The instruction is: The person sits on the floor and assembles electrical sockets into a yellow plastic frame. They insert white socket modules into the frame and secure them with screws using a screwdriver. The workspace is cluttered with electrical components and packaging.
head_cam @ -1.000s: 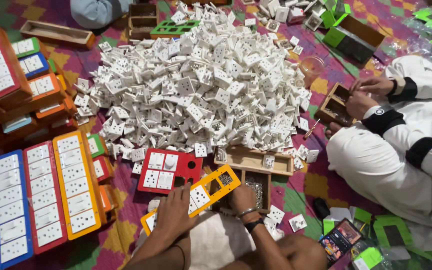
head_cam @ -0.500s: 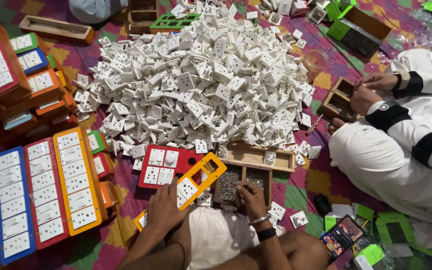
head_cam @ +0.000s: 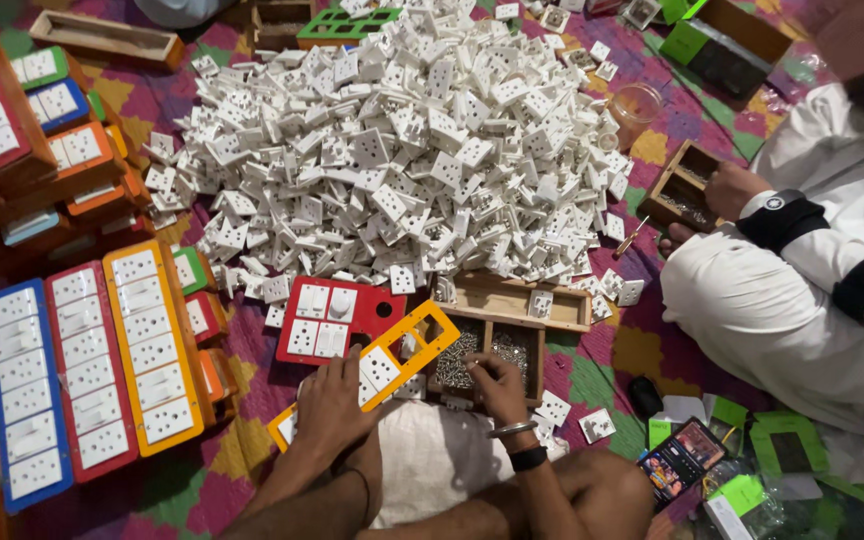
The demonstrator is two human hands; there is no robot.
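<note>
1. My left hand (head_cam: 327, 405) lies flat on the long orange plastic switch-board frame (head_cam: 392, 355), fingers spread and pressing it down rather than gripping it. The frame runs diagonally up and away from that hand, its far end over the wooden box.
2. My right hand (head_cam: 497, 385) is pinched together over the small wooden two-compartment box of little metal screws (head_cam: 487, 350), just beside the frame's far end. Whether a screw sits between the fingertips I cannot tell.
3. To do this well, I judge the left palm should keep the frame pinned flat so the white socket modules (head_cam: 377, 368) seated in it do not shift.
4. Past the frame lies a red plastic frame (head_cam: 337, 315), and beyond it the big heap of loose white socket pieces (head_cam: 402, 150).
5. Another person's hand (head_cam: 732, 190) works at a separate wooden box, well apart to my right.
</note>
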